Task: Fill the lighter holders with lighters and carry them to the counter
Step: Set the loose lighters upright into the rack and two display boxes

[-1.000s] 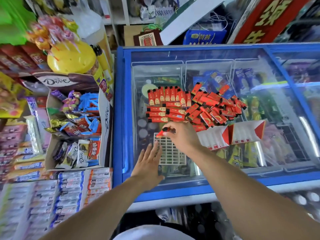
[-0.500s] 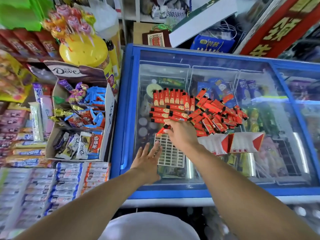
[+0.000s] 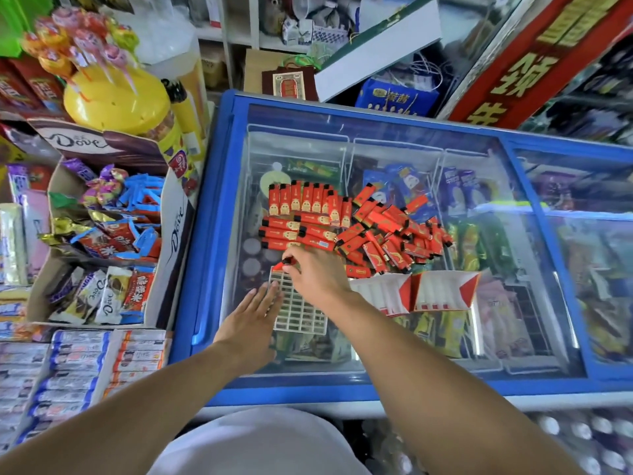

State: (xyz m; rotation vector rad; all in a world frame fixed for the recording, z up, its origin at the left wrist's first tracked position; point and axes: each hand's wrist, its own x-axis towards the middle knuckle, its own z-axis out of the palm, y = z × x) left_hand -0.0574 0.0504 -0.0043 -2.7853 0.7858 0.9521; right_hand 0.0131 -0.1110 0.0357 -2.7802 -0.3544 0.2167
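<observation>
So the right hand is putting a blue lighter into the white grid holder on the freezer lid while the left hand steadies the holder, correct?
Not quite: the lighter is red, not blue, as the head view shows. The rest stands: the right hand pinches it at the far corner of the white grid holder on the freezer lid, and the left hand lies flat with its fingertips on the holder's left edge.

A single head-worn wide-angle view looks forward and steeply down onto the glass-topped freezer (image 3: 376, 389), close enough that both forearms run up from the bottom edge. The right hand (image 3: 318, 275), its grip on a lighter (image 3: 283, 262), sits near frame centre; the left hand (image 3: 248, 320) lies just below-left of it. Straight lines bow toward the edges.
</observation>
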